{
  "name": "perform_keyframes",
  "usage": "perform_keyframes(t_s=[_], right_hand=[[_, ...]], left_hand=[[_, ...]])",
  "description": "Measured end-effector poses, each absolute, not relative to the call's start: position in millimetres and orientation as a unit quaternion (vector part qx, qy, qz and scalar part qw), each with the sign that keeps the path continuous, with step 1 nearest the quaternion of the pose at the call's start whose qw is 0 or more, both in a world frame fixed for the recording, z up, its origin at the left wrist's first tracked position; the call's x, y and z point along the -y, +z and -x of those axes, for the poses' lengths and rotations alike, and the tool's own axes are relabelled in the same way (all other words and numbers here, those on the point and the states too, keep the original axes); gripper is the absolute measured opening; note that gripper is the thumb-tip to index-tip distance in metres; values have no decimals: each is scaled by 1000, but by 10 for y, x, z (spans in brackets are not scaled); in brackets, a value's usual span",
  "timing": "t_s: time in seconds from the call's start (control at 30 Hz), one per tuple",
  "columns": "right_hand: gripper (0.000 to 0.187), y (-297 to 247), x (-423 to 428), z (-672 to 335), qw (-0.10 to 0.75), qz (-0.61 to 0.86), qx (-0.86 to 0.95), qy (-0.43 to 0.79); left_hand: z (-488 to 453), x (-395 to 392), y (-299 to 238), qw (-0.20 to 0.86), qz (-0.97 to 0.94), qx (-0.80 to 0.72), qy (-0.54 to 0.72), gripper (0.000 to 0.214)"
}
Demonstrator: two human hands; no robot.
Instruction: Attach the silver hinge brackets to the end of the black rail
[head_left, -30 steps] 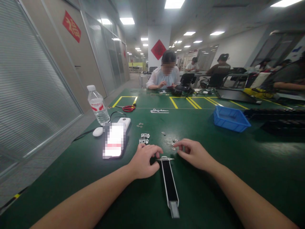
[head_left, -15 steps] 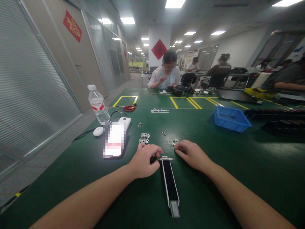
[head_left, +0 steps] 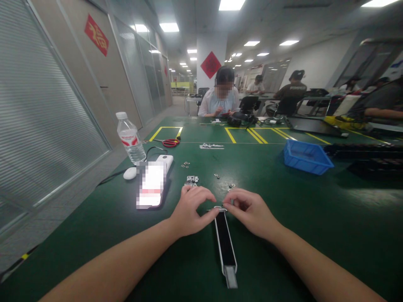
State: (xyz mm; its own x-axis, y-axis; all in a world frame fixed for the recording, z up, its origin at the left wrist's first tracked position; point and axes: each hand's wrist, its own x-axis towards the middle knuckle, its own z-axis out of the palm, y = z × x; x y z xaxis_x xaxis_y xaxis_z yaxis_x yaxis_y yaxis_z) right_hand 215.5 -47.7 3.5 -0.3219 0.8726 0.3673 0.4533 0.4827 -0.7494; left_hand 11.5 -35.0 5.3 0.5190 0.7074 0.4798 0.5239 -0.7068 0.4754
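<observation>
A long black rail with pale metal edges [head_left: 225, 245] lies on the green table [head_left: 315, 218], pointing away from me. At its far end sits a small metal bracket [head_left: 219, 208]. My left hand [head_left: 190, 209] pinches the left side of that bracket with curled fingers. My right hand [head_left: 250, 212] is closed in a pinch against the bracket's right side; whether it also holds a small part is hidden. Small metal nuts [head_left: 232, 185] and metal brackets [head_left: 191, 180] lie just beyond my hands.
A phone [head_left: 151, 184], a white mouse [head_left: 129, 173], a water bottle [head_left: 130, 138] and red scissors [head_left: 170, 143] are at the left. A blue bin [head_left: 307, 156] stands at the right, black trays [head_left: 368, 157] beyond it. A seated person [head_left: 222, 98] works at the far end.
My right hand has left the loose nuts and moved left and nearer to me, onto the bracket at the rail's far end. My left hand stays there, its fingers shifted slightly.
</observation>
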Motion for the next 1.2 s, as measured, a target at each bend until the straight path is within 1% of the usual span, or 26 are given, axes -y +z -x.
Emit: perform_keyframes(t_s=[0.1, 0.23, 0.4, 0.47, 0.6, 0.73, 0.83, 0.93, 1.03, 1.2], right_hand=[[16, 41, 523, -2102, 410, 403, 774, 267], [19, 52, 547, -2075, 416, 390, 776, 270], [15, 53, 527, -2102, 400, 382, 786, 275], [13, 45, 500, -2140, 388, 392, 790, 268], [14, 21, 430, -2250, 342, 428, 811, 206], [14, 26, 397, -2327, 272, 420, 851, 162], [13, 43, 403, -2330, 233, 418, 863, 164], [12, 46, 408, -2314, 200, 421, 868, 170], [10, 36, 403, -2307, 182, 426, 870, 171], [12, 39, 393, -2313, 169, 423, 872, 177]], left_hand=[[-128, 364, 36, 127, -865, -342, 345, 11], [-145, 387, 40, 136, -864, -351, 334, 10], [-164, 402, 44, 140, -865, -333, 348, 9], [-163, 383, 36, 136, -857, -351, 352, 8], [-128, 301, 29, 128, -831, -430, 329, 12], [-87, 233, 42, 130, -829, -478, 260, 10], [-86, 231, 39, 132, -836, -488, 216, 12], [-101, 251, 31, 130, -838, -488, 205, 12], [-106, 264, 35, 129, -837, -490, 205, 11], [-92, 259, 45, 145, -834, -492, 205, 11]])
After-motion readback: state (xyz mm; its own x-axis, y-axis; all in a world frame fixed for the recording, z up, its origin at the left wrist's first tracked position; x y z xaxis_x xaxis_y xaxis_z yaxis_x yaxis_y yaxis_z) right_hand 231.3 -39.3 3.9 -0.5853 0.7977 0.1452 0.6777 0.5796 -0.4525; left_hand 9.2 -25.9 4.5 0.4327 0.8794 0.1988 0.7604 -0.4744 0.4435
